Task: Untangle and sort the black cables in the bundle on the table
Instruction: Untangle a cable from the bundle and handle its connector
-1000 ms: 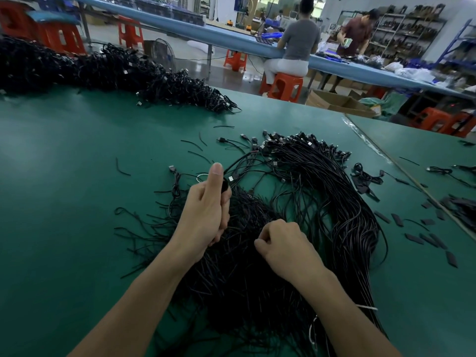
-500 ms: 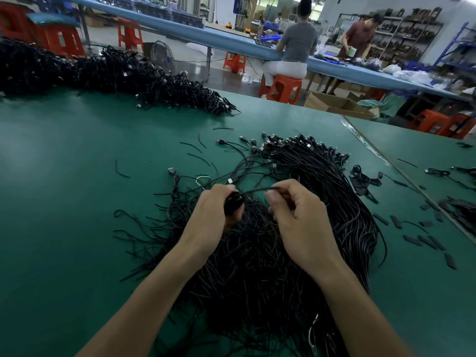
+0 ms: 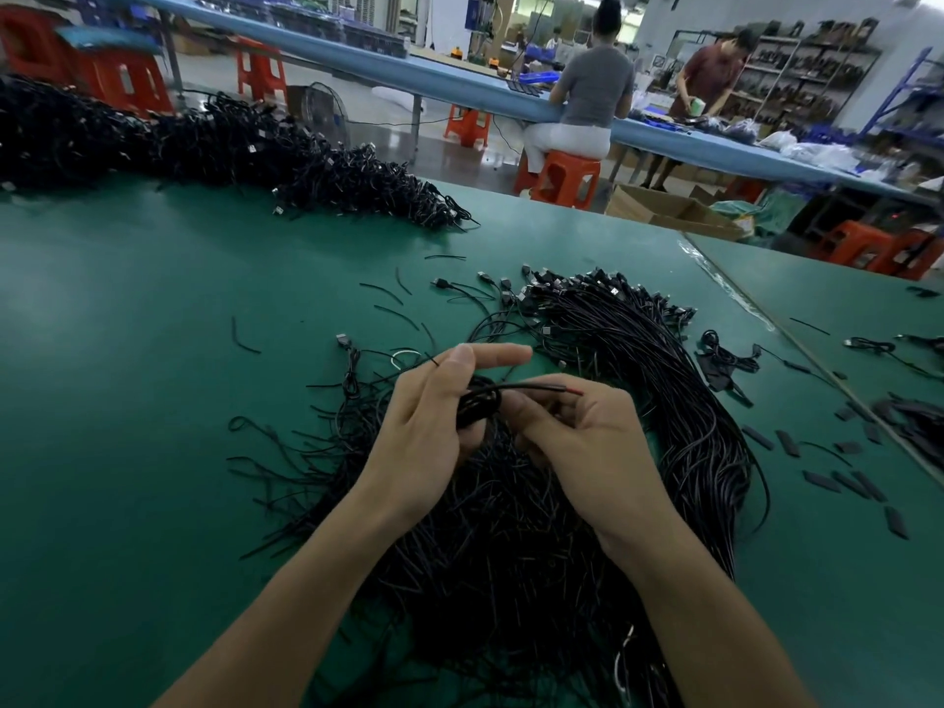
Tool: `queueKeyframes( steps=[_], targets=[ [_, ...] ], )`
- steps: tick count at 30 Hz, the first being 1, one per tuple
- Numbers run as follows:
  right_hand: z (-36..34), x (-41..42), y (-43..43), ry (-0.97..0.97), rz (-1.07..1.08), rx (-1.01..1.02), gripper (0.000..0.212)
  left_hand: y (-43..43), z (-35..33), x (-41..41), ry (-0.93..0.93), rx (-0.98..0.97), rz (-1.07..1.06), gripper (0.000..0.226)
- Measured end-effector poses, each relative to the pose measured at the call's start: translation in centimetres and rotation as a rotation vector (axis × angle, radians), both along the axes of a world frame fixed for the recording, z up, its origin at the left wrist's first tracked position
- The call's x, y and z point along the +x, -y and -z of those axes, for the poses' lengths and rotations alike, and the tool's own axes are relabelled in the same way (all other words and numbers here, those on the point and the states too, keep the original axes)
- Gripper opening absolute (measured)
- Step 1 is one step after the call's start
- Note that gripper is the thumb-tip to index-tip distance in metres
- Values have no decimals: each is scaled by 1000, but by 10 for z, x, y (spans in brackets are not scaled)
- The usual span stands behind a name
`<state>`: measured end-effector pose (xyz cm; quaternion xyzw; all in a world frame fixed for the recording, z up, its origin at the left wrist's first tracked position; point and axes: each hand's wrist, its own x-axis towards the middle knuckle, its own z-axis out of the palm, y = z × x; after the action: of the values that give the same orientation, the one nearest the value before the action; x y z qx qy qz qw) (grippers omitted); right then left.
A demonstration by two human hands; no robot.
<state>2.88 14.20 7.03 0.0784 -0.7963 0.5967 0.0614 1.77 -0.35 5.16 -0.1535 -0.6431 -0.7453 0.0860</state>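
One cable (image 3: 477, 407) held just above the bundle (image 3: 511, 544), centre frame.
Left hand (image 3: 429, 431) grips its coil and right hand (image 3: 597, 442) pinches the free end, seemingly to keep the separated length from re-tangling.

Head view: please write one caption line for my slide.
The left hand and right hand hold a coiled cable over the bundle on the green table.

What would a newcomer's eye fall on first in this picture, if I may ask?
First, the two bare hands at centre, the left hand and right hand, both gripping a small coiled cable above the sprawling bundle of black cables on the green table. Next, a second, longer heap of black cables along the table's far left edge.
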Motion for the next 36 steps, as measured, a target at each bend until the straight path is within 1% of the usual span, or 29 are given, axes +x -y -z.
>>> queueKeyframes(
  steps=[3, 4, 6, 7, 9, 12, 15, 17, 19, 21, 22, 24, 25, 27, 30, 33, 34, 36],
  targets=[
    [0, 0, 0, -1, 46, 53, 1, -3, 0, 2, 7, 24, 14, 46],
    [-1, 1, 2, -44, 51, 106, 2, -4, 1, 3, 20, 45, 15, 44],
    [-4, 5, 7, -190, 53, 268, 9, -9, 3, 3, 62, 92, 23, 41],
    [-6, 6, 9, -257, 52, 346, 13, -11, 3, 4, 91, 118, 32, 43],
    [-9, 8, 11, -307, 24, 428, 17, -13, 2, 4, 145, 161, 19, 49],
    [-11, 11, 10, -312, -28, 445, 13, -12, 2, 4, 157, 140, -86, 62],
    [-9, 12, 11, -321, 28, 452, 9, -12, 4, 3, 137, 85, -114, 65],
    [-8, 12, 11, -293, 61, 446, 9, -12, 7, 1, 161, 92, -130, 66],
    [-7, 12, 11, -286, 64, 493, 11, -11, 9, -2, 179, 102, -138, 69],
    [-6, 14, 13, -332, 35, 607, 9, -10, 10, -3, 199, 120, -134, 71],
    [-6, 15, 13, -378, 14, 689, 7, -10, 10, -4, 216, 125, -136, 71],
    [-8, 18, 13, -495, -14, 866, 11, -9, 11, -5, 254, 100, -145, 74],
    [-8, 18, 12, -555, -23, 940, 10, -9, 12, -6, 270, 86, -136, 72],
    [-9, 19, 11, -659, -50, 1068, 3, -8, 12, -7, 320, 84, -79, 66],
    [-12, 18, 9, -745, -129, 1205, 15, -5, 16, -6, 399, 69, 101, 60],
    [-18, 14, 8, -776, -237, 1242, 19, -4, 18, -5, 515, 35, 225, 46],
    [-19, 12, 7, -760, -255, 1238, 17, -4, 17, -4, 568, 27, 259, 45],
    [-21, 10, 5, -703, -251, 1210, 15, -5, 15, -4, 657, 33, 319, 50]
  ],
)
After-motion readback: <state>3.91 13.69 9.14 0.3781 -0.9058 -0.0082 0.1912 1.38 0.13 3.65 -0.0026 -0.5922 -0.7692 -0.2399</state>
